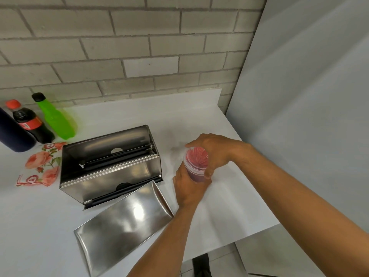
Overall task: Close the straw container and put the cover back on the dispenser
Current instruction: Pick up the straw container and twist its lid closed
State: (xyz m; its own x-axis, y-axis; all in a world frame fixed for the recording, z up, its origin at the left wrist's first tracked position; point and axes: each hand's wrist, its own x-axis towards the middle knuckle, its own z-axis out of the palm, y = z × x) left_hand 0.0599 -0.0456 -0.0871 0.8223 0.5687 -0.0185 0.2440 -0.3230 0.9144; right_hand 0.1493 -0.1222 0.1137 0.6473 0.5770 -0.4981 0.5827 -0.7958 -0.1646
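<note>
A clear round straw container (196, 163) full of red straws stands tilted on the white table, right of the dispenser. My left hand (188, 187) grips its lower body from the near side. My right hand (213, 149) curls over its top rim from the far side; a clear lid seems to sit on the rim, but I cannot tell for sure. The steel dispenser (111, 166) lies open with its inside showing. Its curved steel cover (123, 222) lies loose on the table in front of it.
A cola bottle (30, 122), a green bottle (56, 118) and a dark flask (12, 134) stand at the back left. A floral napkin pack (42, 164) lies left of the dispenser. The brick wall runs behind. The table's right edge (259, 188) is close to my right arm.
</note>
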